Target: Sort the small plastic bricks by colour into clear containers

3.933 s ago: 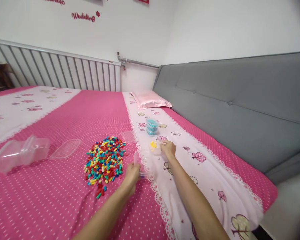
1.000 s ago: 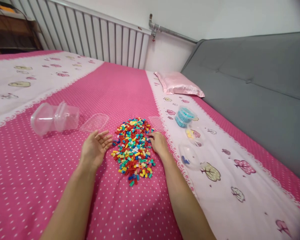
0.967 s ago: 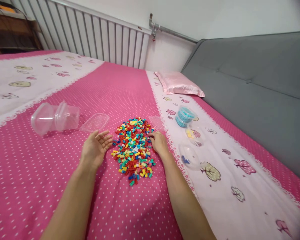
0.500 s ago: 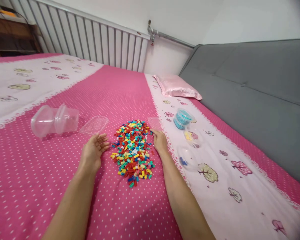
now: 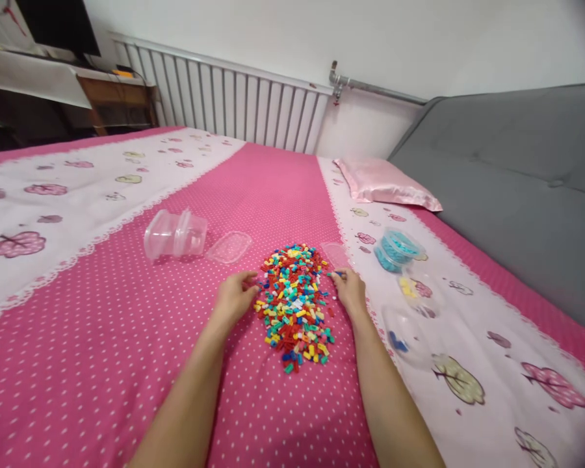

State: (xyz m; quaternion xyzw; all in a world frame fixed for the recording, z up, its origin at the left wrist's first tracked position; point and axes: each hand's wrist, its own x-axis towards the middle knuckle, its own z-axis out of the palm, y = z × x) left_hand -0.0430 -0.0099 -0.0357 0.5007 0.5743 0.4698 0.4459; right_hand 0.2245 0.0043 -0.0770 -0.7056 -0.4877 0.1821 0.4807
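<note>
A heap of small toy bricks point(image 5: 297, 303) in red, yellow, teal, blue and white lies on the pink dotted bedspread between my hands. My left hand point(image 5: 234, 298) is at the heap's left edge, its fingers curved and the thumb apart from them. Small blue bricks lie close to those fingertips. On the heap's right side, my right hand point(image 5: 351, 290) has thumb and fingertips pinched on a small blue brick point(image 5: 338, 274), partly hidden by the fingers.
Clear stacked tubs point(image 5: 176, 235) lie on their side at left beside a clear lid point(image 5: 230, 247). Another lid point(image 5: 336, 251) is behind my right hand. To the right stand a tub of teal bricks point(image 5: 394, 250), a tub with yellow bricks point(image 5: 409, 288) and one with blue bricks point(image 5: 398, 342).
The view has swung left, shifting everything rightward. My left hand has come closer to the heap and its fingers have curled. My right fingers now show a blue brick.
</note>
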